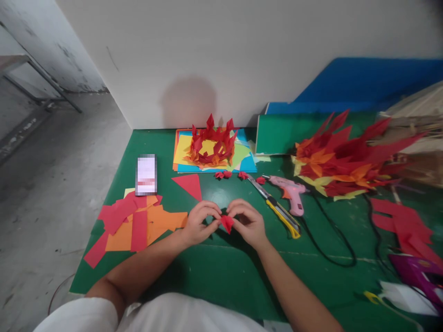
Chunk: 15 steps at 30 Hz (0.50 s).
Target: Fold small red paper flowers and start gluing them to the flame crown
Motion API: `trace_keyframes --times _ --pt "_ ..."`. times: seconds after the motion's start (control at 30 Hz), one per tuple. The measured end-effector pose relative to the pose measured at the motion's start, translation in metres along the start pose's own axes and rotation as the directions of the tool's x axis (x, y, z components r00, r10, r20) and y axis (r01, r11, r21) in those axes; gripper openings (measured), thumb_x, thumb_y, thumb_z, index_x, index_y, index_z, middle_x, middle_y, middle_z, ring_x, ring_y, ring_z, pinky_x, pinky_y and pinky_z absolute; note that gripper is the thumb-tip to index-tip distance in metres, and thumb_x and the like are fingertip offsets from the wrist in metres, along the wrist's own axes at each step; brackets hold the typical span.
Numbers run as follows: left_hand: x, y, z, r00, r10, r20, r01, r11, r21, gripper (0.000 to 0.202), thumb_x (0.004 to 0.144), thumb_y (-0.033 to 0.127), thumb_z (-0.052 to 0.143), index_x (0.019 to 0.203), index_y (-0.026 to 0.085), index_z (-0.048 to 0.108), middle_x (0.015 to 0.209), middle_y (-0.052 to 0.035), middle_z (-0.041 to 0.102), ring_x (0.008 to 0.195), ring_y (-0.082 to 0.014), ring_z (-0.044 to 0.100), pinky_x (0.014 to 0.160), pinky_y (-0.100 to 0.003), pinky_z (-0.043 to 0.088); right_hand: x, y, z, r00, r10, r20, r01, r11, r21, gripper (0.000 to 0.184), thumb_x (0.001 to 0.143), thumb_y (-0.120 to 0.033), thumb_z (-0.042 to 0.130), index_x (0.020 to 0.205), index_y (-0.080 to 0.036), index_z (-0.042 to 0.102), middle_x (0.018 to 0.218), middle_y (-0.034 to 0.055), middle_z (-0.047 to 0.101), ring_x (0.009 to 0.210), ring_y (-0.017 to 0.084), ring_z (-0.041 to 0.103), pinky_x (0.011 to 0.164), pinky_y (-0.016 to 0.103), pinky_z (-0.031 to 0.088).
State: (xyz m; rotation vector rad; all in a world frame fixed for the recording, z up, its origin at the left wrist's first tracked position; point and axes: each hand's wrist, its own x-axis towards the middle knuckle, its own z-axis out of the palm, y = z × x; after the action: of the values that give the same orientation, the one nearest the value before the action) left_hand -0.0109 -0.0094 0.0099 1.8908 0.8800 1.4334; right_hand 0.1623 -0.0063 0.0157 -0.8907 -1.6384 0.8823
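Observation:
My left hand [200, 222] and my right hand [246, 222] meet over the green table [221, 272], both pinched on a small folded red paper piece [227, 223] between their fingertips. A loose red paper triangle [189, 185] lies just beyond my left hand. Three small folded red pieces [231, 175] sit in a row farther back. Behind them a red and orange paper crown shape [212, 144] rests on a stack of coloured sheets [246, 162].
A pile of red and orange paper offcuts [136, 222] lies at my left, a phone [146, 174] behind it. To the right are a yellow utility knife [278, 210], a pink glue gun [291, 192] with black cord, a large red-orange paper flame shape [342, 159] and more red scraps [403, 226].

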Motion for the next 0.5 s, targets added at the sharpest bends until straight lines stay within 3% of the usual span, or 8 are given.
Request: trace_keyframes --times 0.17,0.23,0.3,0.37,0.43,0.5 --pt "0.0012 0.0013 -0.0003 0.998 0.026 0.063 -0.023 0.999 -0.047 0.006 0.080 0.020 0.057 0.075 0.021 0.060 0.076 -0.0045 0.068 0.074 -0.0144 0.064 0.069 -0.028 0.049 -0.0012 0.0007 0.0009 1.000 0.002 0.005 -0.002 0.999 0.054 0.006 0.079 -0.024 0.062 0.073 -0.022 0.062 0.071 0.0038 0.061 0.071 0.017 0.058 0.064 0.032 0.049" --pt "0.0015 -0.0002 0.0018 0.997 -0.035 0.075 0.044 0.992 -0.120 0.004 0.078 0.019 0.060 0.074 0.020 0.059 0.076 -0.0047 0.068 0.076 -0.0144 0.063 0.071 -0.028 0.049 -0.0014 0.0008 0.0012 1.000 -0.006 -0.003 0.006 1.000 0.031 0.007 0.079 -0.024 0.062 0.072 -0.021 0.061 0.068 0.0034 0.061 0.068 0.017 0.057 0.063 0.031 0.048" --pt "0.0018 -0.0024 0.0047 0.979 -0.179 0.094 0.197 0.951 -0.240 0.007 0.076 0.022 0.063 0.074 0.018 0.058 0.077 -0.0048 0.066 0.077 -0.0138 0.062 0.072 -0.028 0.049 -0.0015 0.0010 0.0012 1.000 -0.004 -0.019 0.004 1.000 -0.009 0.007 0.078 -0.022 0.062 0.072 -0.021 0.060 0.068 0.0029 0.060 0.066 0.016 0.057 0.061 0.030 0.047" --pt "0.0029 -0.0047 0.0073 0.913 -0.373 0.164 0.408 0.822 -0.398 0.014 0.075 0.027 0.066 0.074 0.016 0.056 0.077 -0.0041 0.063 0.073 -0.0122 0.061 0.070 -0.026 0.048 -0.0018 0.0014 0.0010 0.999 0.009 -0.036 -0.011 0.999 -0.050 0.007 0.078 -0.020 0.062 0.072 -0.021 0.059 0.068 0.0023 0.060 0.065 0.015 0.056 0.061 0.029 0.046" --pt "0.0050 -0.0062 0.0084 0.799 -0.534 0.276 0.591 0.613 -0.525 0.025 0.070 0.033 0.071 0.076 0.015 0.056 0.074 -0.0024 0.062 0.068 -0.0105 0.060 0.066 -0.025 0.048 -0.0024 0.0020 0.0006 0.999 0.030 -0.040 -0.034 0.996 -0.087 0.007 0.078 -0.018 0.061 0.073 -0.021 0.059 0.069 0.0018 0.059 0.065 0.015 0.056 0.061 0.028 0.046" --pt "0.0080 -0.0066 0.0077 0.685 -0.622 0.379 0.704 0.429 -0.567 0.035 0.060 0.036 0.079 0.077 0.013 0.058 0.069 -0.0010 0.063 0.063 -0.0100 0.060 0.064 -0.024 0.048 -0.0032 0.0025 0.0001 0.998 0.049 -0.029 -0.052 0.992 -0.113 0.006 0.078 -0.019 0.061 0.073 -0.021 0.059 0.068 0.0016 0.059 0.065 0.014 0.056 0.061 0.028 0.046"
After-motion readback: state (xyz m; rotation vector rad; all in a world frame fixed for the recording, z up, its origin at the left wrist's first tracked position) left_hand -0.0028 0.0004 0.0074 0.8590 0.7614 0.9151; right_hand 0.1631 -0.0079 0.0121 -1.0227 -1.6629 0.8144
